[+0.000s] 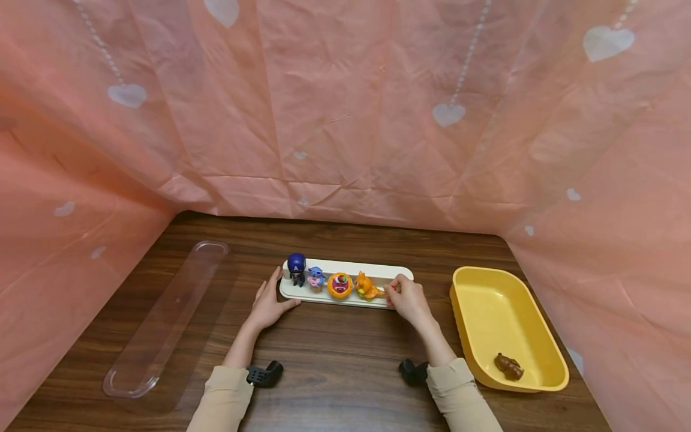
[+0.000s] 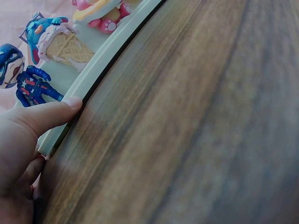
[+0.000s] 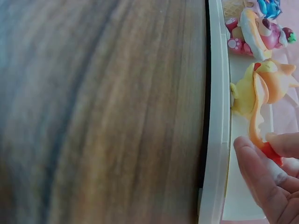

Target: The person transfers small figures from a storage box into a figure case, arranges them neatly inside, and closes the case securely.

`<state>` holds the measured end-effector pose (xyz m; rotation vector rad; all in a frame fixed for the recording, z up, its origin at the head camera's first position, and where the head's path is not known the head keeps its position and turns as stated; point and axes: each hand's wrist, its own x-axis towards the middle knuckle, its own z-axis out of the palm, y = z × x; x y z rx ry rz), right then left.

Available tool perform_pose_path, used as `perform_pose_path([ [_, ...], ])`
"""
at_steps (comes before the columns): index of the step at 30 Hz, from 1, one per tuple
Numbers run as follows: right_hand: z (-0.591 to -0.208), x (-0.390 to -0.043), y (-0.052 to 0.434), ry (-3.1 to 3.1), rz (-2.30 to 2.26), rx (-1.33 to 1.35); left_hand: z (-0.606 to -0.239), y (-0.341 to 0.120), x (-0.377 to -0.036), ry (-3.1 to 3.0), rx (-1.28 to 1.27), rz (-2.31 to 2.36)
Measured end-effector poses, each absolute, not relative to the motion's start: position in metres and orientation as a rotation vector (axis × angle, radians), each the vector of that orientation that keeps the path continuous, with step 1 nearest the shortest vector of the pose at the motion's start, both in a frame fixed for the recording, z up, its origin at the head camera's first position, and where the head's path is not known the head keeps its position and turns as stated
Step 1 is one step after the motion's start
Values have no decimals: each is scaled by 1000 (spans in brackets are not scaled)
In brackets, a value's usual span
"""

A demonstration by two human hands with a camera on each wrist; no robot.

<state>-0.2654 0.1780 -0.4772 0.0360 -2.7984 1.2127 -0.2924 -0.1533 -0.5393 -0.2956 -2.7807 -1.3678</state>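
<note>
A long white display base [image 1: 345, 264] bears a row of small figurines: a blue-helmeted one [image 1: 296, 265] at its left end, a blue one on an ice-cream cone [image 1: 315, 279], and a pink one in an orange ring [image 1: 330, 292]. Rightmost is an orange-and-yellow figurine [image 1: 363, 283]. Between thumb and fingers my right hand [image 1: 409, 300] pinches this figurine's red-tipped tail [image 3: 254, 126], just above the base. My left hand [image 1: 267, 307] touches the base's left end, its fingers spread and its thumb [image 2: 56, 114] along the front edge.
A clear plastic cover [image 1: 167, 318] lies lengthwise on the left of the brown wooden table [image 1: 335, 354]. To the right stands a yellow tub [image 1: 496, 312] with a small brown figurine [image 1: 508, 366] in it. Pink curtain [image 1: 351, 120] surrounds the back and sides.
</note>
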Motion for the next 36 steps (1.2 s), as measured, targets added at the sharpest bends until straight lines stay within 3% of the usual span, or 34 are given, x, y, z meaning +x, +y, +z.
perform_pose_path([
  [18, -477, -273, 174, -3042, 793, 171, -540, -154, -292, -2784, -308, -1356],
  [36, -477, -276, 183, -2994, 852, 248, -541, -153, -293, -2769, -308, -1350],
])
